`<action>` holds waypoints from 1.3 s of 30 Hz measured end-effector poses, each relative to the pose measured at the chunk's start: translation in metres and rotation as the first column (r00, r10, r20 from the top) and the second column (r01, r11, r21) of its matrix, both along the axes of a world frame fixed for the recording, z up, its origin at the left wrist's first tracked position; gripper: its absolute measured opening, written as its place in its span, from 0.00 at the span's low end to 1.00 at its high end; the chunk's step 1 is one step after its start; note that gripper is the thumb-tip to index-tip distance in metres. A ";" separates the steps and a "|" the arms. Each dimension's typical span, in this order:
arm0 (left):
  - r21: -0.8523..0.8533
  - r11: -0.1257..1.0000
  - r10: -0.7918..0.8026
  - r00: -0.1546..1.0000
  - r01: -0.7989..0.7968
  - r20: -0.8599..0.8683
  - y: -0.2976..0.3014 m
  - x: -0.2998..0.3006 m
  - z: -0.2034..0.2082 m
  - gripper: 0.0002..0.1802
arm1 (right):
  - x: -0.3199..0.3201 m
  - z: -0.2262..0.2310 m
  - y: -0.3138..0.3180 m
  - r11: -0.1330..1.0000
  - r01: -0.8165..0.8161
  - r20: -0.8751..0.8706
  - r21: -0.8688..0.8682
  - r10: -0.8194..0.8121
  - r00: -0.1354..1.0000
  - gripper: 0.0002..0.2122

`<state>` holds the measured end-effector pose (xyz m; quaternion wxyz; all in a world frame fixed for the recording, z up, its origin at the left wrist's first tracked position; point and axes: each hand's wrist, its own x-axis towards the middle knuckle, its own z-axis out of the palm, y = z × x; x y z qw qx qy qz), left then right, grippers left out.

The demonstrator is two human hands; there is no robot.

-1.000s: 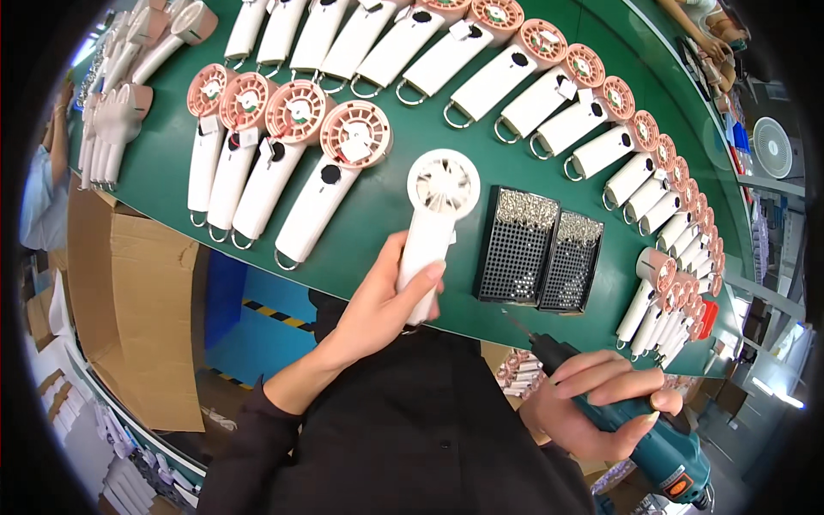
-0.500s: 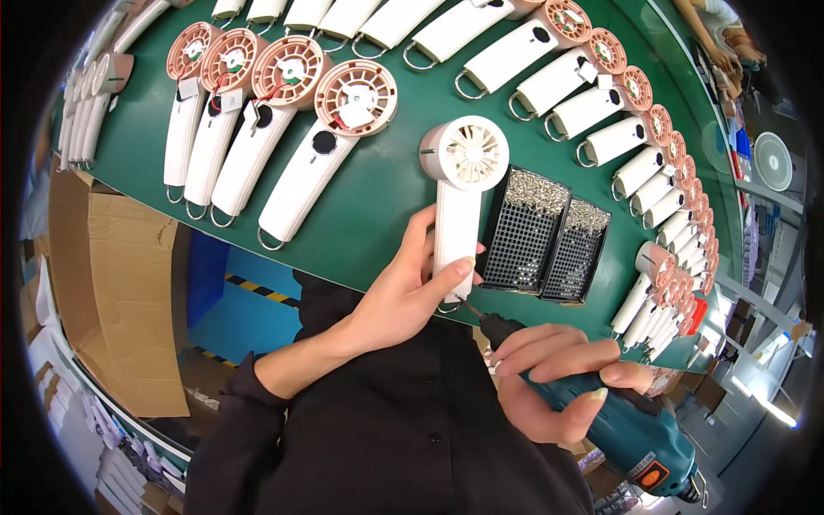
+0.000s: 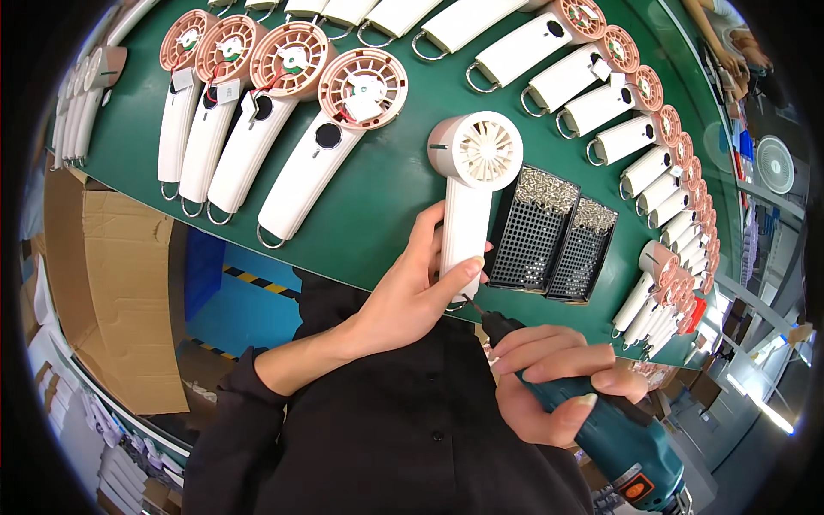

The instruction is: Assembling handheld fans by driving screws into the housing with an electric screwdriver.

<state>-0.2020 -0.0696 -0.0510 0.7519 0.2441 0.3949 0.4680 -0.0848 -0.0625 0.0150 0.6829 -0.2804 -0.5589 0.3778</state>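
Note:
My left hand (image 3: pixel 410 290) is wrapped round the white handle of a handheld fan (image 3: pixel 466 225), its thumb across the lower end. The fan's round head, with pale blades, points away from me over the green table. In my right hand (image 3: pixel 562 378) is a teal electric screwdriver (image 3: pixel 631 451), gripped round its body. Its thin bit meets the bottom end of the fan handle, close to a metal loop; whether a screw sits there is too small to tell. Just right of the fan lie two black screw trays (image 3: pixel 525 249) with small silver screws heaped at their far ends.
Several pink-headed fans (image 3: pixel 296 184) with exposed insides lie at left on the green table (image 3: pixel 378 227). More fans (image 3: pixel 601 112) curve along the back and right. A cardboard box (image 3: pixel 129 292) stands below the left table edge. Another person's arm (image 3: pixel 708 39) shows at far right.
The view has shifted slightly, so the fan and trays appear a little further right. Both hands keep their hold, and the screwdriver bit stays at the handle's end.

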 end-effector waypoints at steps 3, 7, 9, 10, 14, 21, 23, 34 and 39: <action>0.005 1.000 -0.004 1.000 0.004 -0.013 0.001 0.000 0.000 0.32 | 0.001 -0.007 -0.003 0.999 0.000 0.073 0.052 -0.004 0.997 0.15; -0.009 1.000 -0.012 1.000 0.012 -0.019 0.001 -0.001 -0.001 0.33 | 0.004 -0.018 -0.002 0.978 -0.107 0.116 0.181 0.087 0.989 0.12; -0.009 1.000 -0.008 1.000 0.008 -0.008 0.001 -0.001 -0.001 0.33 | 0.001 -0.014 -0.002 0.987 -0.085 0.157 0.139 0.062 0.986 0.11; -0.008 1.000 -0.005 1.000 0.005 0.001 0.001 -0.001 -0.001 0.33 | 0.001 -0.015 -0.001 0.983 -0.093 0.154 0.161 0.069 0.986 0.11; -0.021 1.000 -0.020 1.000 0.019 -0.009 0.002 -0.002 0.001 0.33 | 0.001 -0.022 -0.002 0.977 -0.099 0.039 0.190 0.094 0.995 0.15; -0.013 1.000 -0.010 1.000 0.010 -0.003 0.000 -0.002 -0.003 0.32 | 0.013 -0.011 -0.010 0.958 -0.185 0.047 0.219 0.179 0.983 0.21; -0.034 0.999 -0.012 1.000 0.013 0.014 0.001 -0.001 -0.003 0.28 | 0.011 0.021 -0.025 0.989 -0.004 0.122 0.147 -0.014 0.992 0.15; 0.499 0.839 0.390 0.399 0.217 -0.830 -0.019 -0.039 0.011 0.31 | 0.059 0.001 0.009 0.951 0.270 0.075 -0.153 -0.261 0.962 0.11; 0.444 0.818 0.398 0.199 0.365 -0.896 -0.026 -0.043 0.015 0.35 | 0.054 -0.013 0.022 0.934 0.340 0.136 -0.108 -0.325 0.936 0.08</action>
